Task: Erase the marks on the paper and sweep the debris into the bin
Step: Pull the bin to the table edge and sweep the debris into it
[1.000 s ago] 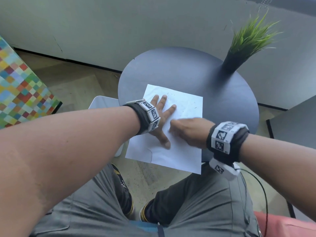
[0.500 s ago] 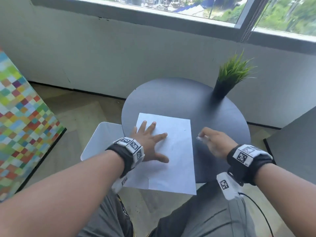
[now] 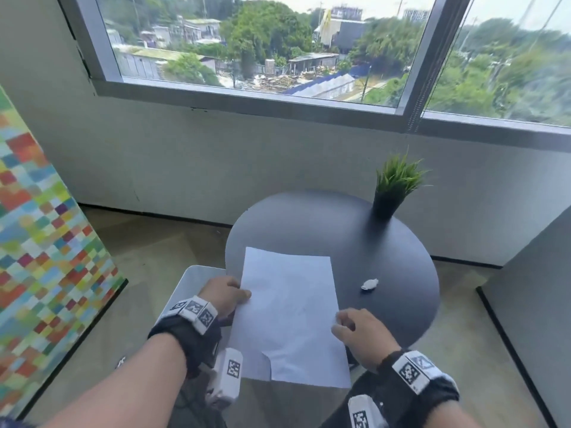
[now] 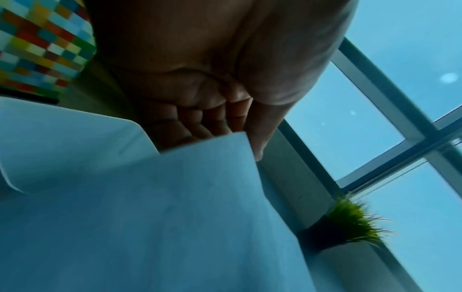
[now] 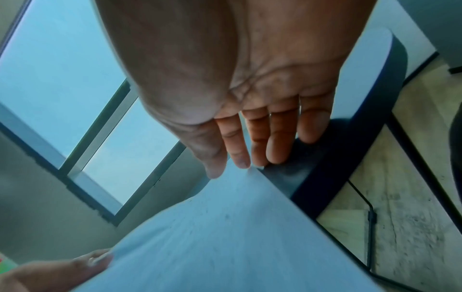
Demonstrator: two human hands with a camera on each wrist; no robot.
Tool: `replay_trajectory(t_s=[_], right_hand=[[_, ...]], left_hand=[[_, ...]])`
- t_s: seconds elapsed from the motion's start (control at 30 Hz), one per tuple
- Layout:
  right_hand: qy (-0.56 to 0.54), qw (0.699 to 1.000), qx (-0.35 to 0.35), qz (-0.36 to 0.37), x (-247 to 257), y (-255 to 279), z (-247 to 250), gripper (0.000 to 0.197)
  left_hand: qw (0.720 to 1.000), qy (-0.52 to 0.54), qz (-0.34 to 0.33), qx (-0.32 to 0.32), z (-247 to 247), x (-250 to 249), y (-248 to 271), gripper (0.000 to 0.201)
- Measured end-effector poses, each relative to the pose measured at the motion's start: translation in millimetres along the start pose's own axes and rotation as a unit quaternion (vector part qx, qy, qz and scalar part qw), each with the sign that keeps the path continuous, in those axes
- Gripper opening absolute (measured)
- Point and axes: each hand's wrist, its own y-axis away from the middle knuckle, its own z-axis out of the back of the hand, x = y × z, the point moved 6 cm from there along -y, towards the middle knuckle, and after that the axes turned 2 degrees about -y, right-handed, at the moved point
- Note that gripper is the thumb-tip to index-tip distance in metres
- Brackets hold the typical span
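head view: paper (image 3: 289, 310) is seen lying on the round dark counter (image 3: 324, 230), near edge overhanging toward the person, one near corner folded or torn. no marks can be made out on it from above, so erasing is judged done or nearly so; the eraser (image 3: 370, 284) has been set down on the counter to the right of the sheet, apart from it. in the right wrist view small dark specks are visible on the sheet, prob. eraser debris, so the sweep into the bin (image 3: 197, 274) is judged still left. bin is a white container just beside the counter's left edge, partly under the sheet's left side.

left hand (image 3: 224, 296) is at the sheet's left edge, thumb on top, fingers curled beneath: edge is pinched. right hand (image 3: 360, 333) is at the right edge, thumb and fingers extended and relaxed; whether the edge is touched or actually gripped can't be told. sheet looks thin and limp, w/ a slight bow between the hands.
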Motion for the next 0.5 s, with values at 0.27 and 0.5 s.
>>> replay_trajectory(t_s=[0.27, 0.5], right_hand=[[-0.13, 0.989, -0.057, -0.038, 17.0, -23.6, 67.4, 0.026], [-0.277, 0.927, -0.197, 0.161, 91.1, 23.6, 149.4, 0.021]], left_hand=[[0.98, 0.128, -0.151, 0.014, 10.0, -74.7, 21.2, 0.021], [0.946, 0.2, -0.256, 0.006, 42.1, -133.1, 47.8, 0.004]])
